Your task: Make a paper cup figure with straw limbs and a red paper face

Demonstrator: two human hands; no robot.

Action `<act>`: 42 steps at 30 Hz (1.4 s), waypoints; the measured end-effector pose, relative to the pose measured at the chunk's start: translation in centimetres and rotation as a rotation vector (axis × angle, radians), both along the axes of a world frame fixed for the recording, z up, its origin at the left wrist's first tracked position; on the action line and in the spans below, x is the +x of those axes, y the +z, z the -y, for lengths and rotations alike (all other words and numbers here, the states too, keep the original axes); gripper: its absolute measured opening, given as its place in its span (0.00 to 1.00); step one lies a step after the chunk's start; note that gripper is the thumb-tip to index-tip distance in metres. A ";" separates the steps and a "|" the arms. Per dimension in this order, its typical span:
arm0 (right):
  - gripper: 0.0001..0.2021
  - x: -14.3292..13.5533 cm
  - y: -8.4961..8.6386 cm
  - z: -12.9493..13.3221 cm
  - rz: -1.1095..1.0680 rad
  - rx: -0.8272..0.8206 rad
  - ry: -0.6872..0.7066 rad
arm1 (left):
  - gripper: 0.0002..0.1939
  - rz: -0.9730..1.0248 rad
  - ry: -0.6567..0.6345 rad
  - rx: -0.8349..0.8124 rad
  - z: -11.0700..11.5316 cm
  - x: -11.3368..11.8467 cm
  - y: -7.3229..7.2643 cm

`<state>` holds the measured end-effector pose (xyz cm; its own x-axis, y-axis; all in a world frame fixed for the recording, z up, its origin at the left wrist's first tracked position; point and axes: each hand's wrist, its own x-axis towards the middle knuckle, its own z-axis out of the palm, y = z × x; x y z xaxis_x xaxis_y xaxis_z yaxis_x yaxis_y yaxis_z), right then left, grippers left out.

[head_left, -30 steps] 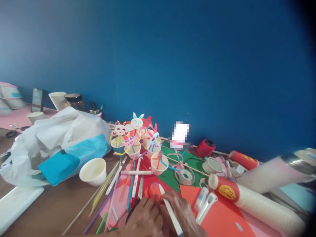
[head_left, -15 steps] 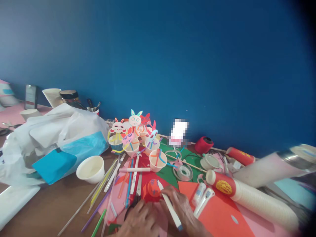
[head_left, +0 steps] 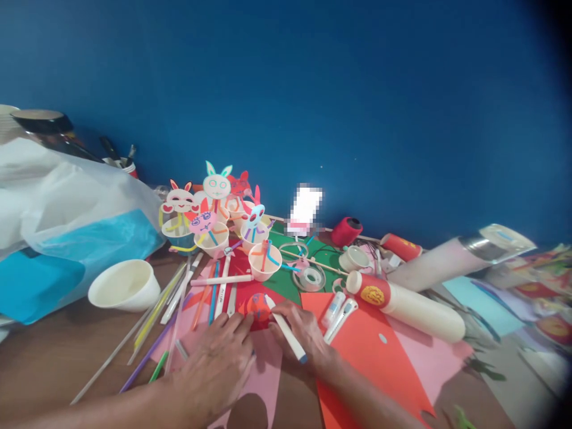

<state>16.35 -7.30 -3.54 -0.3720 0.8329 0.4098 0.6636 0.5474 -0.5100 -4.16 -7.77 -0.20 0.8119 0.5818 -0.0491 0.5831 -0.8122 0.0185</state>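
Note:
An orange-red paper face (head_left: 258,305) with blue drawn marks lies between my hands on red paper. My right hand (head_left: 300,333) is closed round a white marker pen (head_left: 289,339), its tip at the face's right edge and its dark blue end toward me. My left hand (head_left: 220,351) has its fingers bent and close together at the face's lower left edge, holding it; the fingertips are partly hidden. Just beyond stands a paper cup (head_left: 265,262) with orange and blue strips. Behind it are several cups with paper animal faces, one a white rabbit face (head_left: 217,186).
At left are a white paper bowl (head_left: 125,286), loose straws (head_left: 145,375) and a plastic bag (head_left: 84,196). On the right lie a cutter knife (head_left: 342,320), orange paper (head_left: 370,375), a stack of paper cups (head_left: 424,316) and clear tape (head_left: 311,277). A red thread spool (head_left: 346,231) sits near the blue wall.
The view has shifted, so objects sit further left and higher, and more of both forearms shows. The marker stays in my right hand at the paper face.

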 end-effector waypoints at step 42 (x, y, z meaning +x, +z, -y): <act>0.08 -0.9 0.6 0.5 -0.174 -0.206 -0.301 | 0.08 0.041 -0.006 0.065 0.1 0.7 0.2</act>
